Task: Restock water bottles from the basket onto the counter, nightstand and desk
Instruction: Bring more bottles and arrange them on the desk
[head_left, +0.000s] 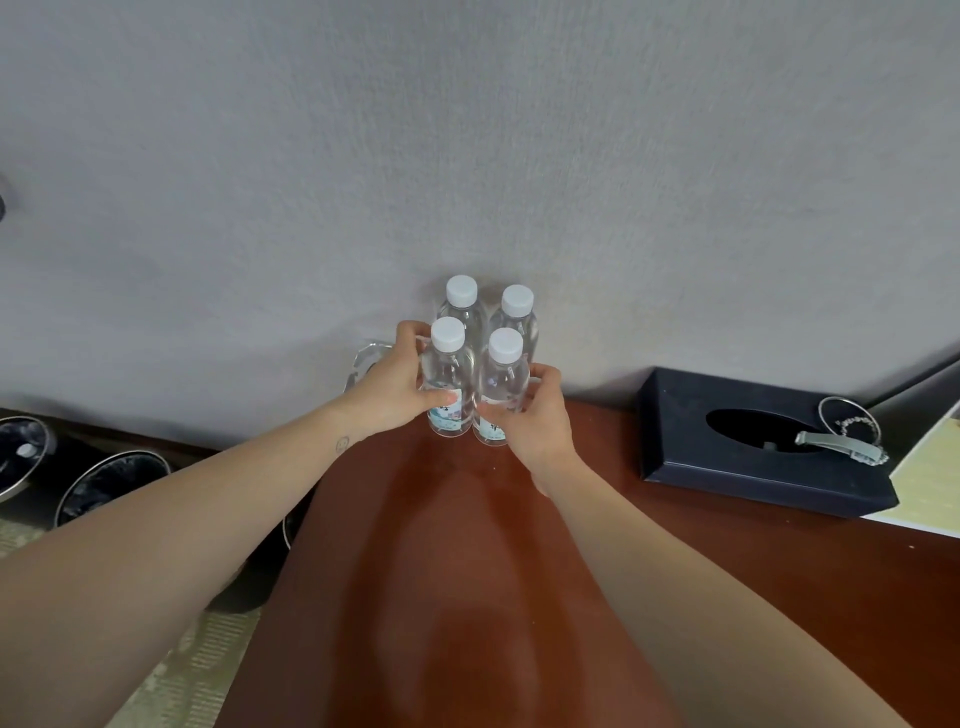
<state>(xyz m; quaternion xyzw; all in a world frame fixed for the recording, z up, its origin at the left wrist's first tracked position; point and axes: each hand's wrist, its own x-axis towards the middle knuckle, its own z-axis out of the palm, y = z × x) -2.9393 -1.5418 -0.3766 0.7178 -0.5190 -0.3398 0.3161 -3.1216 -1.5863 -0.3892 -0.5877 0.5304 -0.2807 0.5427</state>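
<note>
Your left grip (387, 387) curls round the near-left bottle (447, 366), your right grip (537, 415) round the near-right bottle (504, 374); both stand upright on the worktop (623, 519), just before the far pair (461, 301).

Wall (467, 156) behind bottles (483, 358); tissue box (753, 457) rightward.

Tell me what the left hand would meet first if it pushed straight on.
Likely the rear left bottle: the left hand grips the front left bottle, and that one stands directly behind it, with the wall beyond. Gap unclear.
</note>
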